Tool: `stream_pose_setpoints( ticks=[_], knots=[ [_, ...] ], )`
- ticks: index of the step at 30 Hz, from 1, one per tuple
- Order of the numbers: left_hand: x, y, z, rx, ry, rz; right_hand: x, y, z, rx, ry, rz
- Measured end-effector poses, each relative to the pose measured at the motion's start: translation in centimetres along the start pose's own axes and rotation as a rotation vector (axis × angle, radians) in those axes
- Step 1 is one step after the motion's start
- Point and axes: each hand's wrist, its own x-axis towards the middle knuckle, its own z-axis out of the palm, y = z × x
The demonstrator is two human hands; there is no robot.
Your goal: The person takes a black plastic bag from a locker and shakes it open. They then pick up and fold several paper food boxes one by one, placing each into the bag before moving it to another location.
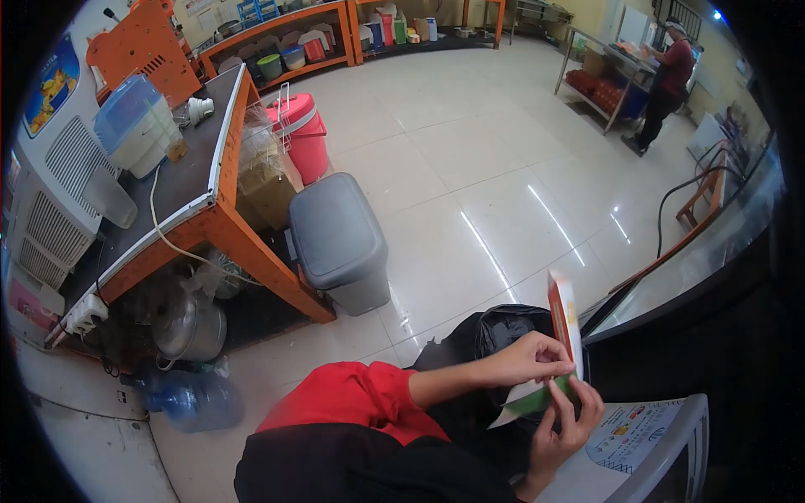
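Both hands are on a printed paper carton, white with orange-red edges and a green lower flap. My left hand reaches across from the red sleeve and pinches the carton near its middle. Just below it, my right hand has its fingers bent against the green part. The carton is partly hidden behind the fingers. Beneath the hands is a bin lined with a black bag.
A grey lidded bin stands beside an orange-framed table. Behind it is a pink bucket. A white printed surface lies at lower right. Another person stands at a metal table far off.
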Motion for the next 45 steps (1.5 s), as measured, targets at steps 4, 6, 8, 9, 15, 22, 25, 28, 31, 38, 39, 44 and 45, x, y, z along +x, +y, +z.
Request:
stream_pose_setpoints(
  ticks=[4, 6, 8, 9, 15, 22, 25, 28, 31, 38, 39, 44, 45],
  knots=[
    [-0.4, -1.6, -0.1, -0.596, -0.193, -0.405, 1.8, -0.4, -1.0, -0.096, -0.102, -0.298],
    [-0.4, -1.9, -0.9, -0.673, -0.297, -0.387, 2.3, 0.0, -1.3, -0.030, -0.170, -0.225],
    [-1.5, 1.7, -1.3, -0.701, -0.327, -0.322, 2.3, 1.3, -1.0, 0.036, -0.004, -0.071],
    [-1.8, 1.7, -2.0, -0.671, -0.326, -0.281, 2.2, 1.9, -0.9, 0.092, 0.067, 0.035],
    [-3.2, 4.7, 0.0, 0.678, 0.221, 0.277, 1.5, 0.9, 1.8, 0.185, 0.281, 0.153],
    [-1.5, 2.8, 0.6, 0.632, 0.460, 0.297, 1.3, 0.9, 2.6, -0.013, 0.291, -0.212],
    [-1.5, 2.8, 0.5, 0.593, 0.174, 0.261, 1.1, 1.6, 2.5, -0.014, 0.227, -0.230],
    [-1.6, 2.8, 0.7, 0.558, 0.159, 0.291, 0.6, 1.6, 2.5, 0.025, 0.177, -0.196],
    [-2.0, 3.0, 1.1, 0.648, 0.191, 0.305, 0.3, 0.9, 2.3, 0.085, 0.142, -0.078],
    [-2.4, 3.2, 1.5, 0.847, 0.035, 0.594, 1.8, 0.0, 0.3, 1.106, -0.143, 0.556],
    [-2.7, 3.1, 2.2, 0.770, 0.030, 0.615, 2.3, 0.8, 0.0, 1.172, -0.215, 0.542],
    [-2.8, 3.7, 1.5, 0.758, 0.071, 0.341, 0.8, 5.1, 1.5, 1.149, -0.074, 0.565],
    [-3.0, 4.6, 0.7, 0.632, 0.000, 0.209, 1.3, 4.9, 1.1, 1.147, 0.076, 0.611]
  ],
)
